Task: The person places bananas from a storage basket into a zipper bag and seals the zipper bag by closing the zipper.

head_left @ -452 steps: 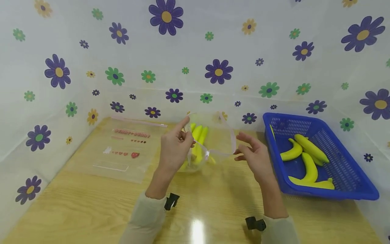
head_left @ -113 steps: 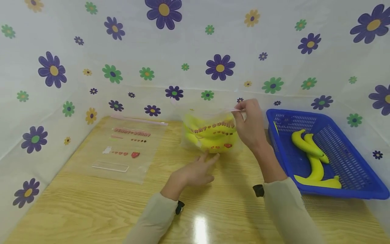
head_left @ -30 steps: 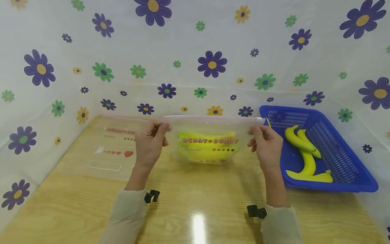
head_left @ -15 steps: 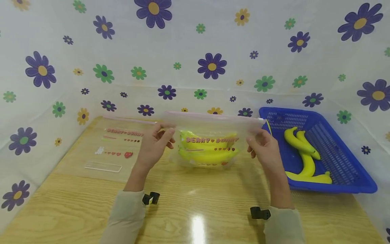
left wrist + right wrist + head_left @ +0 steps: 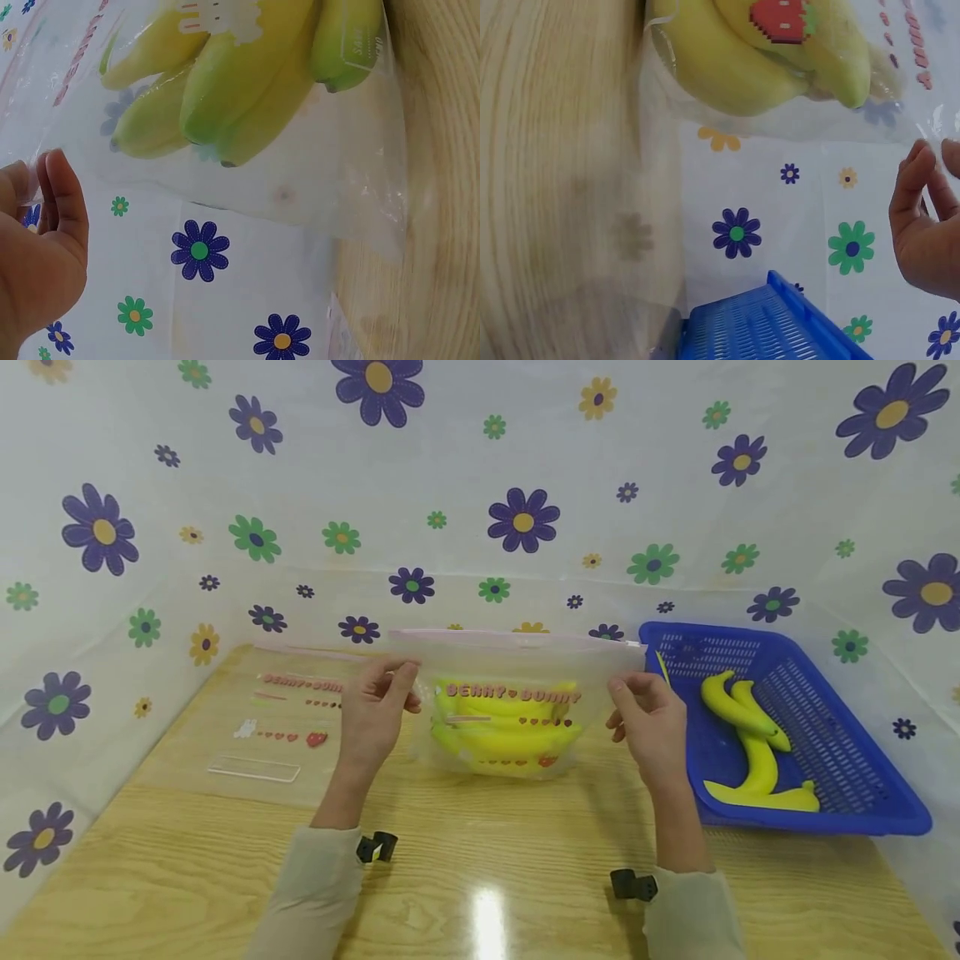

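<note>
A clear slider zip bag [image 5: 517, 662] printed "BERRY BUNNY" stands upright in the head view, several yellow bananas [image 5: 510, 742] inside. Its pink zip strip [image 5: 517, 640] runs straight across the top, the slider [image 5: 634, 645] at the right end. My left hand [image 5: 375, 710] pinches the bag's upper left side between thumb and fingers. At the upper right side, my right hand [image 5: 651, 718] pinches it the same way. In the left wrist view, banana tips [image 5: 225, 142] point towards the bag's side edge. A strawberry print [image 5: 781, 19] overlaps the bananas in the right wrist view.
A second zip bag [image 5: 187, 752] lies flat at left on the wooden table [image 5: 450, 877]. To the right stands a blue basket [image 5: 877, 760] with several loose bananas [image 5: 761, 764]. Flower-printed sheeting [image 5: 450, 468] closes off the back and sides.
Earlier the bag's mouth gaped; later my left hand touched its base and my right its rim. Now both hands hold its sides, the strip straight. Over the last second, the bag's top rises slightly.
</note>
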Demonstrator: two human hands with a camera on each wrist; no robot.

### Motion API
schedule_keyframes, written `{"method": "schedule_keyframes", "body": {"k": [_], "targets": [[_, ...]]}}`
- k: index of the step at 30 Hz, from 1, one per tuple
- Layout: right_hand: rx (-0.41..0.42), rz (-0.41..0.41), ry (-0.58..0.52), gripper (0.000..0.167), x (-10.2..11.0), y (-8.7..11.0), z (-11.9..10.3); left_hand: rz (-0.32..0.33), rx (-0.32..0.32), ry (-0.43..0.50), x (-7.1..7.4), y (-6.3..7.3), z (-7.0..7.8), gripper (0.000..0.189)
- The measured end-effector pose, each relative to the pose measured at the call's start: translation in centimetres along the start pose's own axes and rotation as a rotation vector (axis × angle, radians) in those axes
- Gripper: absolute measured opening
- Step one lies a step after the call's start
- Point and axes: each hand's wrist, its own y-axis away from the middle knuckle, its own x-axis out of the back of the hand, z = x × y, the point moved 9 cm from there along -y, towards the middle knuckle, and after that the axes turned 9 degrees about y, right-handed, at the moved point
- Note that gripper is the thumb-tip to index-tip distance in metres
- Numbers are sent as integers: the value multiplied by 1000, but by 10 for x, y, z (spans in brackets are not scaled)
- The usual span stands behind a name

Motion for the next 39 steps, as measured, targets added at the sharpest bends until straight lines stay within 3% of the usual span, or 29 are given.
{"method": "schedule_keyframes", "body": {"k": [4,8,11,13,16,20,23,27,30,34,37,39], "targets": [[94,153,47,24,11,4,-15,10,-44,-13,1,0,6,16],[197,276,121,24,16,9,-33,7,-36,-15,1,1,8,17],[212,296,123,23,16,9,-38,14,-27,0,1,0,8,17],[197,295,60,23,18,7,-39,29,-26,8,2,-1,7,17],[160,304,-43,24,19,0,-36,29,-64,26,-2,-3,11,17],[157,317,-54,25,21,-7,-36,43,-106,51,-7,-6,12,16],[147,274,-66,26,20,-8,-37,76,-117,40,-6,-7,11,16],[32,148,-87,20,9,-8,-29,57,-92,16,-10,-5,12,18],[-68,45,-111,17,1,-7,-23,54,-24,30,-9,-4,7,19],[-189,-83,-260,15,-8,-2,-18,81,61,103,-5,-5,4,18],[-222,-124,-373,19,-13,0,-17,66,119,172,-5,-7,4,15],[-215,-107,-421,18,-16,-1,-15,61,166,205,-5,-7,1,12]]}}
